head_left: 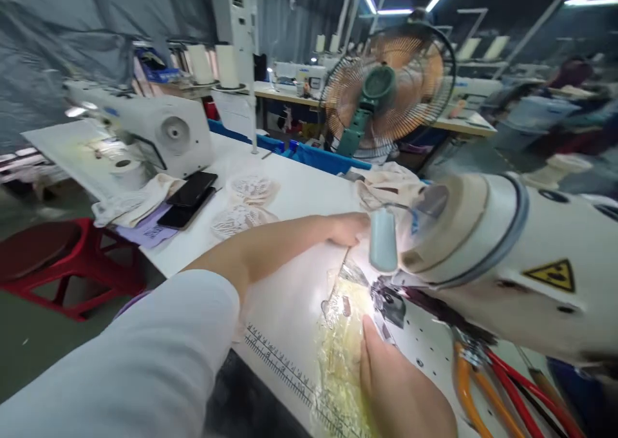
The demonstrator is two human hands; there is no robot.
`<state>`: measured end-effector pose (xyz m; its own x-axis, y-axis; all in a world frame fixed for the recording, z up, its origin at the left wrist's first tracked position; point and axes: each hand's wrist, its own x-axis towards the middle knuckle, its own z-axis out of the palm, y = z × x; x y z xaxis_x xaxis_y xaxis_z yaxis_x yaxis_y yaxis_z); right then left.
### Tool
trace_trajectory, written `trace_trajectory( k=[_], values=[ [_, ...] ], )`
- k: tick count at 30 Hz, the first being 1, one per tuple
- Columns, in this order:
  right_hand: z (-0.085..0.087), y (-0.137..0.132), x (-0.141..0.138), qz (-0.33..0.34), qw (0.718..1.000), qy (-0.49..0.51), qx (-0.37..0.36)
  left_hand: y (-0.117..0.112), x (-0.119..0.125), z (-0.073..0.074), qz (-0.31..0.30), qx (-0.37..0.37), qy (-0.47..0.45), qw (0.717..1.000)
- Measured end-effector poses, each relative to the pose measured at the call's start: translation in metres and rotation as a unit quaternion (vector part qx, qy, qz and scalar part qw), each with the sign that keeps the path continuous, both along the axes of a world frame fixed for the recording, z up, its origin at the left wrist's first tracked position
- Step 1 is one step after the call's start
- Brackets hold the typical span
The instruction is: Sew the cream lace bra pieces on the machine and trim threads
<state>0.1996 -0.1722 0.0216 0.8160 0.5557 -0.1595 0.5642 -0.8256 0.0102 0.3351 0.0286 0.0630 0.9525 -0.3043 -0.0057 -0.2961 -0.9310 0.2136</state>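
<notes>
Yellow lace piece (pixel 340 335) lies on the bench (pixel 290 303), right at the sewing machine (pixel 506 257) needle. Flat on it, fingers straight: right hand (pixel 400 393). By the machine's head, left hand (pixel 347 228), fingers curled; cannot tell whether it holds anything.

Fabric piece (pixel 338 351) on table (pixel 299 193) beneath sewing machine (pixel 506 257), phones (pixel 190 196) far left, fan (pixel 386 90) behind.
</notes>
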Motion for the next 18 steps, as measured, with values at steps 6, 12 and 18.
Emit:
trace_trajectory(
  k=[6, 12, 18],
  values=[
    [0.005, 0.0, 0.0, -0.003, 0.999, 0.004, 0.045, 0.045, -0.097, 0.017, 0.161, 0.118, -0.043, 0.979],
    [-0.004, 0.002, -0.004, -0.022, 0.998, -0.024, 0.059, 0.15, -0.201, 0.014, 0.345, 0.098, -0.065, 0.931],
    [-0.008, 0.001, -0.025, -0.067, 0.98, 0.029, 0.185, 0.173, -0.223, 0.034, 0.335, -0.043, -0.207, 0.918]
  ],
)
